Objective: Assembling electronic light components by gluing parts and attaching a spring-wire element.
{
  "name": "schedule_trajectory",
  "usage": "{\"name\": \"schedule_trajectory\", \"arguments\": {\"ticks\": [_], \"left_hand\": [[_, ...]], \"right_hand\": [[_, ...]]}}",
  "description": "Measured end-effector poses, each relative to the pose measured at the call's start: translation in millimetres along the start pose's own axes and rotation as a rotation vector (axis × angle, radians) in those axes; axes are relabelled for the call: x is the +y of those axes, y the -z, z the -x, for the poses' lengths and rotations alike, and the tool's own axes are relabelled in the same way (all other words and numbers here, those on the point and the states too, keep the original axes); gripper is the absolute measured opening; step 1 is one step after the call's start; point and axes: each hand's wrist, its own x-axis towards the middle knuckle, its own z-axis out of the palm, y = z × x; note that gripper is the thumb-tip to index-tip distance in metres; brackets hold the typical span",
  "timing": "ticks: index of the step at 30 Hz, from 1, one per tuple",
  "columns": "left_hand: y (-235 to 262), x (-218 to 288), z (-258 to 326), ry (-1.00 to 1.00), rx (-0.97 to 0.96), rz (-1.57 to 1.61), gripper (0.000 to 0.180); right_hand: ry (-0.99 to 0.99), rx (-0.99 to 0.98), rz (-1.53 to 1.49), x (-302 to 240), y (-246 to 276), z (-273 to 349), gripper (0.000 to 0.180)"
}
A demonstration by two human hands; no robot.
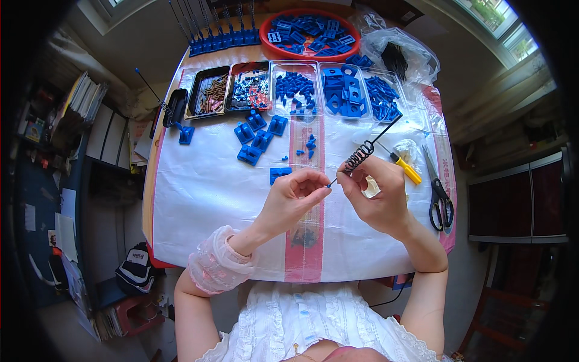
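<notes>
My right hand (386, 193) is closed around a black wire rod with a coil spring (360, 155), its straight end slanting up to the right. Between the thumb and fingertips of my left hand (294, 202) is a small blue cap (329, 186), touching the rod's lower end. Just beyond my left hand lies a blue base piece (280, 174). Several more blue bases (262, 140) sit farther off in a cluster, with tiny loose blue caps (310, 145) to their right.
Trays of screws (213, 93), small metal nuts (249, 84) and blue parts (345, 90) line the back. Behind them are a red basin (263, 37) and a row of finished spring pieces (223, 43). A yellow-handled screwdriver (410, 171) and scissors (441, 205) lie right.
</notes>
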Motion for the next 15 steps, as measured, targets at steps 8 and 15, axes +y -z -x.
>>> {"name": "schedule_trajectory", "arguments": {"ticks": [8,15], "left_hand": [[-0.1,-2.8,1.1,0.0,-0.027,-0.016,0.015],[-0.3,0.6,0.8,-0.005,-0.01,-0.129,0.018]], "right_hand": [[-0.041,-0.01,-0.006,-2.2,-0.2,-1.4,0.011],[-0.06,-0.018,-0.001,1.3,-2.3,-0.1,0.01]]}}
